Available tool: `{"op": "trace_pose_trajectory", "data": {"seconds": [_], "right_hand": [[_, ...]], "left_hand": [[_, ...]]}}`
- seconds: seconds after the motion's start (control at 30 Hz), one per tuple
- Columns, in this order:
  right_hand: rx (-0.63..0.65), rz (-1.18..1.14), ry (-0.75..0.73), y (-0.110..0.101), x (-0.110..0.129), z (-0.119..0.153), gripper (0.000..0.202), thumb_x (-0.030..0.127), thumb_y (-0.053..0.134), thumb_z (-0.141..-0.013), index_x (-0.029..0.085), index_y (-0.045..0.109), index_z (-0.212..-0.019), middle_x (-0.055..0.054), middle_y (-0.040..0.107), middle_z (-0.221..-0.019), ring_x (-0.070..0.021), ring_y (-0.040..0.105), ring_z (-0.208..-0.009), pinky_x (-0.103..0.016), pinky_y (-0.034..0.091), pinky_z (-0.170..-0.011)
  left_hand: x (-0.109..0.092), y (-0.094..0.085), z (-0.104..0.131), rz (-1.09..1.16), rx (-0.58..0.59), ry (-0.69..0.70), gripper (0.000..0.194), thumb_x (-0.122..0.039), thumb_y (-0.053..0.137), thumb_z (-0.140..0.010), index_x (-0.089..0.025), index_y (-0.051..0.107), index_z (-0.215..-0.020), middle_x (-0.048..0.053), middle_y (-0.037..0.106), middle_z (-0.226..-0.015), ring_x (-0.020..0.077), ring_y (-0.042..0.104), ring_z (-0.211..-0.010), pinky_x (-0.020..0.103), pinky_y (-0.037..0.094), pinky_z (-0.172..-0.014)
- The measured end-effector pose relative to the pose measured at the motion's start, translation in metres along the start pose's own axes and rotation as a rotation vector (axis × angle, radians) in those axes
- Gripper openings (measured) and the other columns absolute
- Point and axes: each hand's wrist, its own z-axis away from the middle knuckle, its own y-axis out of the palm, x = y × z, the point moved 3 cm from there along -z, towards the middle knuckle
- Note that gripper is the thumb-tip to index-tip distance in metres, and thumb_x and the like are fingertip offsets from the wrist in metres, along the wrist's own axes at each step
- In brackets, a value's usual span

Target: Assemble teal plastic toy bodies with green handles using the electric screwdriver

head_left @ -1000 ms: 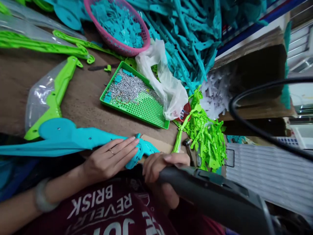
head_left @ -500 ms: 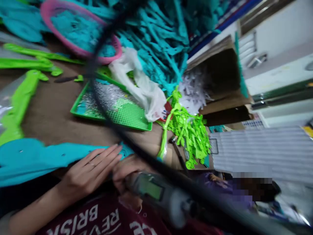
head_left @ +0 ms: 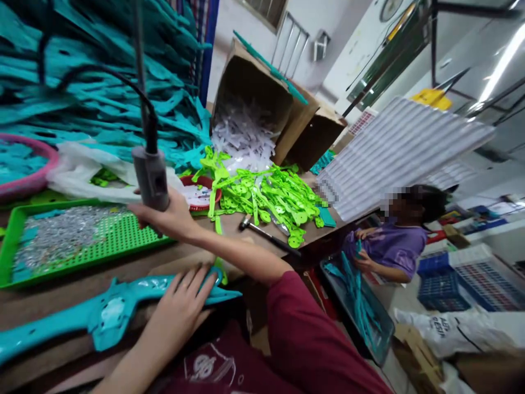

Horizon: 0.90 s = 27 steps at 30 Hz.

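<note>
Operator: Since half a second ago, the right hand has swung from beside the left hand up toward the tray, taking the grey cylindrical power tool with it. The left hand now lies past the bulge of the long teal plastic part, toward its pointed end.

Spotter: How are the hands set?

Operator: The left is laid flat, fingers slightly apart, across the part, which lies along the near edge of the brown counter. The right is at the tool's lower end; from my end I can't tell whether it grips tightly or barely.

Spotter: What worries you?

Operator: If that hold is slack, the tool could swing on its black cable, clip the near rim of the perforated green plastic tray and scatter the small silver metal pieces.

Spotter: And the part?

Operator: Only one hand steadies it, near one end, so uneven pressure could pivot it off the near edge. I can't see whether it overhangs. The black-handled hammer lies close behind the right forearm, so a careless elbow might knock it.
</note>
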Motion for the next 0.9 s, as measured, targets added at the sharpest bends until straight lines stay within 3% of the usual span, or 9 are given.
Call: {"op": "trace_pose_trajectory", "data": {"seconds": [0.13,0.3,0.37,0.43,0.5,0.57,0.63,0.77,0.9], "right_hand": [[-0.006,-0.114,-0.198,-0.037,0.019,0.016,0.05,0.061,0.07,-0.073,0.021,0.051,-0.098,0.012,0.053,-0.06,-0.0073,0.054,-0.05,-0.021,0.046,-0.051],[-0.155,-0.043,-0.227,-0.104,0.016,0.028,0.044,0.055,0.07,-0.076,0.022,0.053,-0.099,0.009,0.054,-0.064,-0.0087,0.053,-0.051,-0.025,0.048,-0.054],[-0.161,0.034,-0.218,-0.114,0.002,0.029,0.043,0.057,0.067,-0.079,0.022,0.052,-0.099,0.007,0.053,-0.066,-0.0109,0.054,-0.053,-0.027,0.049,-0.055],[-0.137,0.147,-0.251,-0.119,-0.009,0.035,0.043,0.056,0.066,-0.081,0.022,0.052,-0.104,0.002,0.058,-0.077,-0.015,0.059,-0.066,-0.032,0.054,-0.064],[-0.216,0.329,-0.368,-0.126,-0.011,0.05,0.048,0.05,0.065,-0.083,0.021,0.05,-0.118,-0.007,0.061,-0.103,-0.0222,0.063,-0.091,-0.042,0.055,-0.081],[-0.259,0.572,-0.521,-0.134,-0.006,0.071,0.054,0.04,0.062,-0.084,0.021,0.044,-0.132,-0.014,0.055,-0.125,-0.0287,0.056,-0.115,-0.051,0.049,-0.097],[-0.004,0.837,-0.632,-0.133,-0.004,0.09,0.057,0.029,0.059,-0.085,0.021,0.042,-0.139,-0.016,0.052,-0.135,-0.0319,0.048,-0.128,-0.054,0.041,-0.105],[0.775,1.174,-0.605,-0.122,-0.021,0.115,0.06,0.023,0.06,-0.085,0.015,0.044,-0.143,-0.017,0.045,-0.151,-0.0345,0.036,-0.141,-0.054,0.031,-0.112],[0.987,1.237,-0.598,-0.111,-0.03,0.112,0.044,0.029,0.055,-0.096,0.01,0.05,-0.134,-0.018,0.06,-0.129,-0.0291,0.049,-0.127,-0.048,0.032,-0.108]], "left_hand": [[0.001,0.006,-0.013,0.013,0.111,0.001,0.046,-0.041,0.064,-0.089,-0.01,0.062,-0.123,0.022,0.067,-0.117,0.0367,0.064,-0.101,0.051,0.049,-0.092],[-0.009,-0.019,0.009,0.282,0.032,-0.17,0.037,-0.044,0.067,-0.088,-0.016,0.065,-0.113,0.019,0.064,-0.125,0.036,0.06,-0.114,0.051,0.046,-0.098],[-0.022,-0.023,0.023,0.629,0.037,-0.425,0.025,-0.044,0.066,-0.089,-0.02,0.066,-0.095,0.012,0.068,-0.105,0.0284,0.064,-0.099,0.042,0.051,-0.09],[-0.036,-0.017,0.037,1.132,0.167,-0.82,0.03,-0.05,0.061,-0.091,-0.02,0.062,-0.084,0.007,0.066,-0.087,0.0218,0.064,-0.081,0.035,0.054,-0.075],[-0.047,-0.01,0.043,1.579,0.241,-1.227,0.036,-0.056,0.059,-0.091,-0.021,0.063,-0.091,0.008,0.067,-0.096,0.0227,0.067,-0.088,0.035,0.056,-0.076],[-0.046,-0.003,0.038,1.849,0.185,-1.501,0.039,-0.058,0.063,-0.089,-0.022,0.063,-0.103,0.009,0.066,-0.115,0.0272,0.065,-0.109,0.04,0.056,-0.087],[-0.037,0.004,0.028,1.939,0.108,-1.623,0.039,-0.055,0.068,-0.086,-0.023,0.064,-0.107,0.009,0.065,-0.122,0.0299,0.061,-0.119,0.042,0.054,-0.094],[-0.027,0.02,0.014,1.99,0.078,-1.661,0.038,-0.05,0.074,-0.084,-0.021,0.066,-0.107,0.011,0.067,-0.125,0.0316,0.062,-0.12,0.043,0.052,-0.099],[-0.035,0.024,0.012,2.036,-0.007,-1.688,0.039,-0.05,0.071,-0.086,-0.021,0.066,-0.113,0.01,0.067,-0.129,0.0294,0.063,-0.12,0.043,0.047,-0.107]]}}
